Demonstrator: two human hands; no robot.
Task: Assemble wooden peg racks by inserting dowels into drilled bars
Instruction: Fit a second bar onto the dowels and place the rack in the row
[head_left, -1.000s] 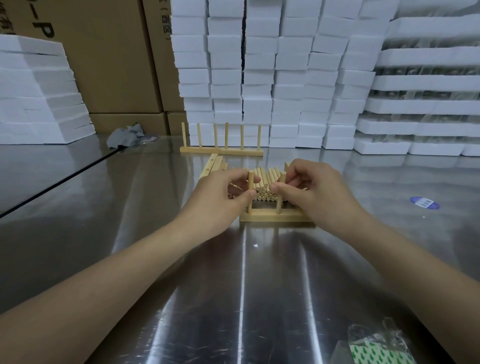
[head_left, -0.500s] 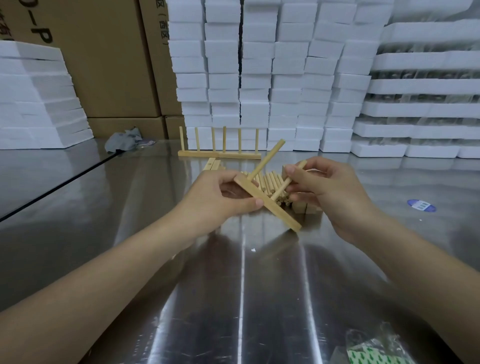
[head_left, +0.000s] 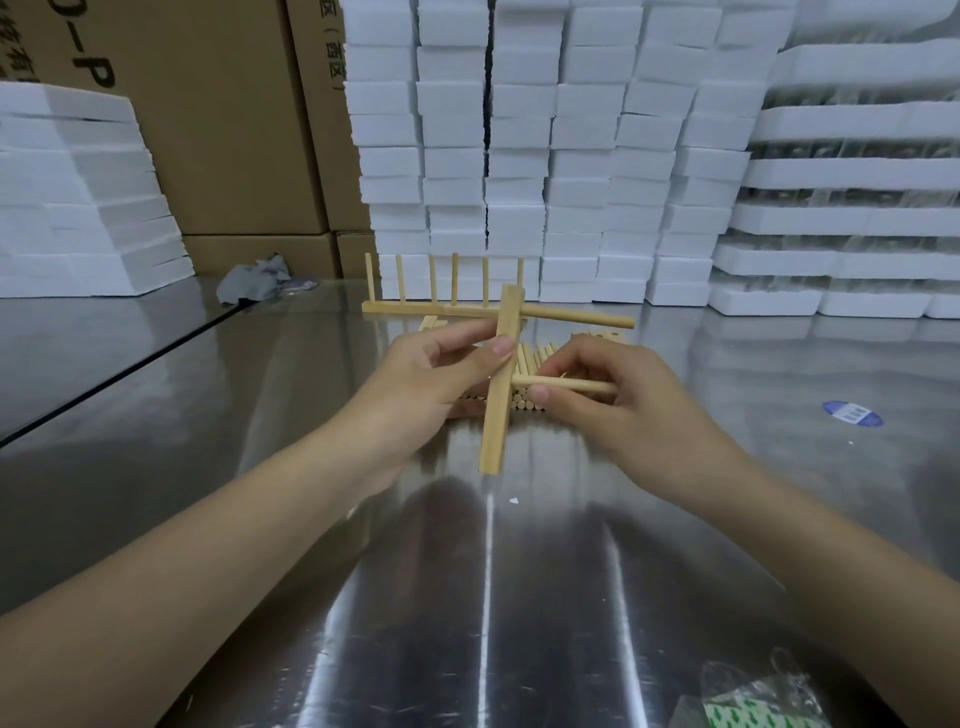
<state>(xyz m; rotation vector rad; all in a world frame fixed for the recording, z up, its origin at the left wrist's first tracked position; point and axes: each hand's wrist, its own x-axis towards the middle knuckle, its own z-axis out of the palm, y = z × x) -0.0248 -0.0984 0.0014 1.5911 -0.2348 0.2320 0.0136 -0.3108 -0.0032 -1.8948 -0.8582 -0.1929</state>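
My left hand (head_left: 431, 379) grips a drilled wooden bar (head_left: 496, 415) and holds it nearly upright above the table. One dowel (head_left: 582, 315) sticks out of the bar's upper part to the right. My right hand (head_left: 618, 405) pinches a second dowel (head_left: 571, 385), lying level with its left end at the bar's middle. Behind the hands lies a pile of loose dowels (head_left: 532, 358). A finished peg rack (head_left: 447, 304) with several upright pegs stands further back.
The work happens over a shiny metal table (head_left: 311, 519). Spare bars (head_left: 431, 323) lie behind my left hand. White foam blocks (head_left: 545, 156) and cardboard boxes (head_left: 218, 130) line the back. A grey rag (head_left: 254, 278), a blue sticker (head_left: 852, 414) and a plastic bag (head_left: 753, 701) lie around.
The bar was lifted off the table and turned from lying flat to nearly upright. My right hand took a dowel and brought it level against the bar's middle.
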